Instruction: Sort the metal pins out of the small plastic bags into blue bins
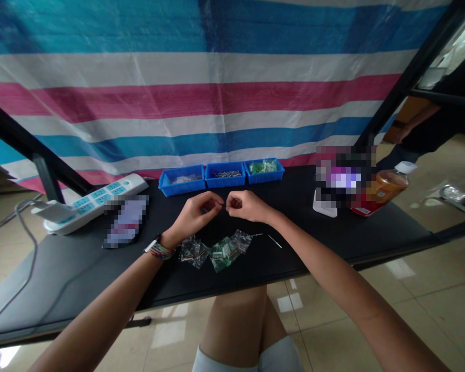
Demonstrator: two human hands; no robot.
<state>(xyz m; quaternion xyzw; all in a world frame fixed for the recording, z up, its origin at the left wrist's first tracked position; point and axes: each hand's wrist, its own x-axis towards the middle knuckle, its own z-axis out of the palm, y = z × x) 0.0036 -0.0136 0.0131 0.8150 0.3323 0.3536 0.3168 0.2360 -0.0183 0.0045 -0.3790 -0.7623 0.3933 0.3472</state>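
My left hand [200, 210] and my right hand [246, 206] face each other just above the black table, fingertips almost meeting. Each is closed in a pinch; whatever lies between the fingers is too small or hidden to make out. Nearer to me lie small clear plastic packets [194, 251] and a green-tinted packet [223, 253] with slim parts inside. A thin white stick [275, 241] rests to their right. Beyond my hands stand a blue bin [182, 180] with clear pieces, a blue bin [225, 175] with metal pins or screws, and a blue bin [264, 170] with green packets.
A white power strip [96, 202] with a plugged-in adapter and a blurred phone-like object [126, 222] lie at left. At right are a lit, blurred screen on a white stand [325, 203] and an orange drink bottle [387, 187]. Striped sheeting [217, 103] hangs behind; another person stands far right.
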